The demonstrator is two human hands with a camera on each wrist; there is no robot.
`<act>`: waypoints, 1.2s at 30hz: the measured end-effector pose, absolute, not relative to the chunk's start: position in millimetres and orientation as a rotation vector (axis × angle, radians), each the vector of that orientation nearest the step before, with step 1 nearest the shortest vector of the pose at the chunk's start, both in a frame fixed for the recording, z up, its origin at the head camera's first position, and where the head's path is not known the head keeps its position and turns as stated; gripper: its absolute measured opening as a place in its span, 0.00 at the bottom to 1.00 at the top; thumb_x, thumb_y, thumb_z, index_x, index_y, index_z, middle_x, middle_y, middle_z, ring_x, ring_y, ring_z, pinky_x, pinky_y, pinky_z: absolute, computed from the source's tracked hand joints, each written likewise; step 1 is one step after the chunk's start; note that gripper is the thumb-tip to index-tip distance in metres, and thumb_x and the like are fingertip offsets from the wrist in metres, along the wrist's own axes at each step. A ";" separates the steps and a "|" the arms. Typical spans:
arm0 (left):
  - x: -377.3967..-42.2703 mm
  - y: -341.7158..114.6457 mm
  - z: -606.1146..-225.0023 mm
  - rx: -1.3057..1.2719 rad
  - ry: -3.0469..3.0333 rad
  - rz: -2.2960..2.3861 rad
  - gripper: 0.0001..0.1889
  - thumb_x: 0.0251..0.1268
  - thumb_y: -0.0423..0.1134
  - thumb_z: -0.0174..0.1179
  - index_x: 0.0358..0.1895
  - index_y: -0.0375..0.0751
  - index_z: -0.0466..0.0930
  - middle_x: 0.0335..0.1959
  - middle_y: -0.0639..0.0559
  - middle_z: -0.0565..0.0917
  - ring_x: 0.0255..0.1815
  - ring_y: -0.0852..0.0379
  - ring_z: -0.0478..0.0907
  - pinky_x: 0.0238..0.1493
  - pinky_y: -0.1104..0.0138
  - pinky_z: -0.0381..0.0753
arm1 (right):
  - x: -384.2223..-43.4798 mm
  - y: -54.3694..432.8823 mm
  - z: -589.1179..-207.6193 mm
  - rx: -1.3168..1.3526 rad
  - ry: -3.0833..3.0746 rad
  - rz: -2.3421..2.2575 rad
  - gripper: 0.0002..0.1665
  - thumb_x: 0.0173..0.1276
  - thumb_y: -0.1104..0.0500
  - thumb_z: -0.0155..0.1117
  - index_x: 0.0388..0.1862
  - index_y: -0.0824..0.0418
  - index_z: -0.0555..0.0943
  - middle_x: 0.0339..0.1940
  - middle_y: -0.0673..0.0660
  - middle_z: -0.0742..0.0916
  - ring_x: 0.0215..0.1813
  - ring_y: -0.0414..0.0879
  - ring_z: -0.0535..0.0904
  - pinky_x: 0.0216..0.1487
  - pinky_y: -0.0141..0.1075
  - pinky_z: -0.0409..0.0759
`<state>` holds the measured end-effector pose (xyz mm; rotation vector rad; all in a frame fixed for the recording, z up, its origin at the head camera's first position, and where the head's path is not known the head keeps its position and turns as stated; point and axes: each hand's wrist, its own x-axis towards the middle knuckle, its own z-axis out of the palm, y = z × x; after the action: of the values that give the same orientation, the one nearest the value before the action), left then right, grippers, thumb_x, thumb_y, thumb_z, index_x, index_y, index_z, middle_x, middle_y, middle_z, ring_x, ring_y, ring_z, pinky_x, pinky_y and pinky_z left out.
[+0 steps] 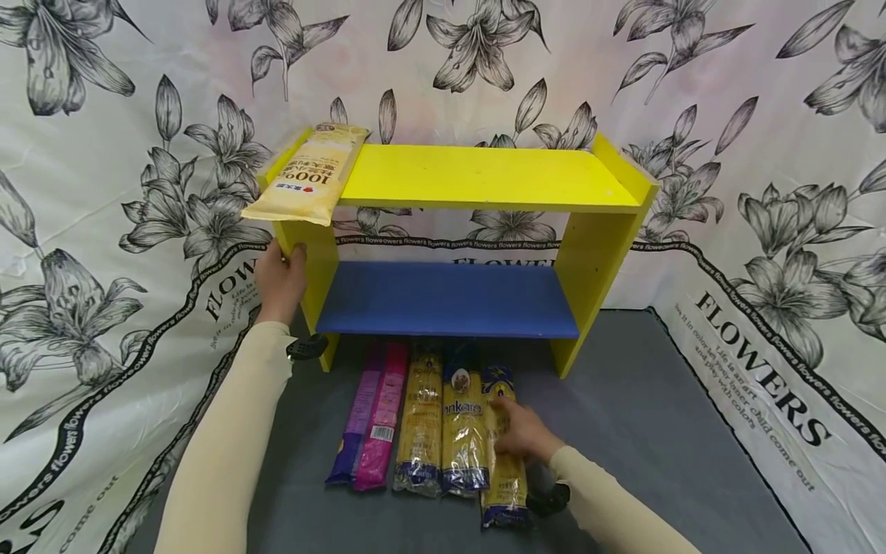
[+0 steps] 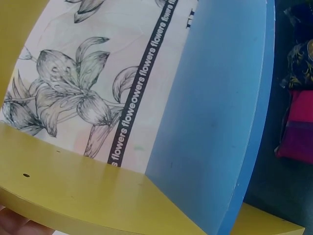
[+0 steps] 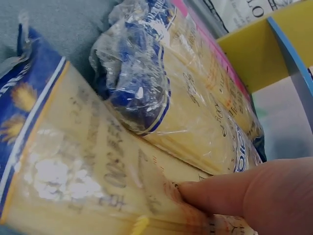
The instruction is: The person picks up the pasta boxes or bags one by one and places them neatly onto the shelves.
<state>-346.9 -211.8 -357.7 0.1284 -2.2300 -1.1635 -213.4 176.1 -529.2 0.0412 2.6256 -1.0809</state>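
My left hand grips the front edge of the left side panel of a yellow shelf unit, just under its top board. In the left wrist view only a bit of the fingers shows beyond the yellow panel. My right hand holds the rightmost spaghetti pack, a clear bag with blue ends, fingers across its middle. The right wrist view has the thumb pressed on this spaghetti pack; the fingers beneath are hidden. Right beside it lies another spaghetti pack.
A third spaghetti pack, a pink pack and a purple pack lie in the row on the grey table. One yellow pasta bag rests on the top board. Below is the blue shelf board.
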 end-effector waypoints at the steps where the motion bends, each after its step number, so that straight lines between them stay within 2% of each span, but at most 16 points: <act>1: -346.5 -211.9 -357.9 0.132 -2.230 -1.167 0.18 0.80 0.44 0.48 0.51 0.29 0.77 0.36 0.33 0.81 0.34 0.42 0.75 0.34 0.60 0.69 | -211.7 177.9 -528.6 0.042 2.618 -1.114 0.49 0.47 0.73 0.72 0.72 0.56 0.72 0.56 0.74 0.76 0.30 0.53 0.81 0.18 0.43 0.80; 4: -346.7 -212.0 -358.7 0.138 -2.225 -1.157 0.17 0.80 0.43 0.48 0.51 0.30 0.78 0.37 0.32 0.82 0.35 0.41 0.77 0.35 0.60 0.69 | -206.2 183.3 -528.4 0.036 2.603 -1.199 0.48 0.46 0.75 0.70 0.70 0.58 0.73 0.50 0.71 0.79 0.30 0.52 0.80 0.19 0.42 0.81; 9: -349.3 -212.0 -359.8 0.119 -2.222 -1.108 0.17 0.79 0.42 0.49 0.51 0.30 0.78 0.35 0.33 0.82 0.31 0.44 0.73 0.33 0.61 0.67 | -195.8 192.0 -532.9 0.042 2.615 -1.257 0.46 0.43 0.75 0.69 0.67 0.58 0.76 0.48 0.68 0.79 0.23 0.48 0.74 0.16 0.37 0.71; 13: -352.9 -213.1 -361.7 0.100 -2.205 -1.086 0.16 0.79 0.41 0.50 0.50 0.29 0.78 0.32 0.34 0.80 0.29 0.45 0.70 0.32 0.60 0.66 | -189.3 197.8 -536.1 0.069 2.592 -1.313 0.45 0.44 0.74 0.71 0.67 0.59 0.76 0.45 0.67 0.79 0.25 0.49 0.77 0.16 0.40 0.75; 17: -353.8 -213.3 -361.5 0.092 -2.187 -1.106 0.15 0.78 0.40 0.50 0.49 0.28 0.78 0.34 0.33 0.81 0.31 0.42 0.72 0.34 0.59 0.66 | -185.2 205.7 -539.0 0.054 2.524 -1.409 0.46 0.44 0.75 0.70 0.68 0.63 0.74 0.42 0.67 0.81 0.29 0.50 0.80 0.18 0.42 0.78; 22: -351.5 -213.2 -362.3 0.101 -2.178 -1.136 0.15 0.78 0.40 0.50 0.50 0.28 0.78 0.39 0.31 0.83 0.37 0.38 0.78 0.37 0.57 0.70 | -177.6 220.2 -539.3 -0.012 2.363 -1.518 0.47 0.49 0.78 0.65 0.73 0.67 0.68 0.38 0.63 0.86 0.25 0.46 0.78 0.18 0.37 0.71; 26: -351.9 -212.4 -364.1 0.118 -2.175 -1.138 0.16 0.78 0.40 0.50 0.51 0.28 0.78 0.42 0.31 0.84 0.40 0.36 0.80 0.40 0.54 0.73 | -167.4 228.3 -529.7 0.001 2.300 -1.568 0.48 0.51 0.78 0.63 0.75 0.68 0.66 0.44 0.68 0.83 0.30 0.47 0.80 0.22 0.40 0.76; 29: -352.3 -212.3 -364.3 0.115 -2.170 -1.137 0.16 0.78 0.40 0.50 0.51 0.28 0.78 0.42 0.31 0.84 0.40 0.37 0.80 0.40 0.54 0.74 | -161.2 233.6 -511.8 -0.011 2.281 -1.610 0.48 0.52 0.78 0.63 0.76 0.70 0.64 0.53 0.77 0.78 0.41 0.51 0.82 0.29 0.44 0.83; 31: -352.4 -212.2 -364.0 0.106 -2.169 -1.131 0.16 0.78 0.40 0.50 0.51 0.28 0.78 0.41 0.31 0.84 0.39 0.37 0.79 0.39 0.54 0.73 | -159.2 236.9 -495.0 -0.060 2.295 -1.622 0.48 0.53 0.77 0.64 0.76 0.71 0.63 0.59 0.80 0.76 0.47 0.57 0.81 0.32 0.45 0.84; 33: -352.6 -211.7 -363.5 0.105 -2.169 -1.128 0.16 0.78 0.40 0.50 0.52 0.28 0.78 0.40 0.31 0.84 0.39 0.37 0.80 0.38 0.55 0.73 | -158.3 238.3 -472.9 -0.120 2.342 -1.610 0.48 0.53 0.76 0.66 0.76 0.70 0.64 0.67 0.81 0.71 0.57 0.67 0.78 0.35 0.43 0.84; 36: -352.5 -210.7 -363.0 0.114 -2.173 -1.121 0.16 0.78 0.40 0.50 0.52 0.28 0.78 0.41 0.31 0.84 0.39 0.37 0.80 0.38 0.55 0.73 | -160.1 237.0 -434.9 -0.241 2.414 -1.555 0.46 0.57 0.73 0.68 0.76 0.67 0.65 0.72 0.77 0.68 0.38 0.59 0.76 0.31 0.35 0.76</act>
<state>-352.5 -210.7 -363.0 0.1143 -2.1728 -1.1207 -160.1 237.0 -434.9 -0.2413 2.4137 -1.5547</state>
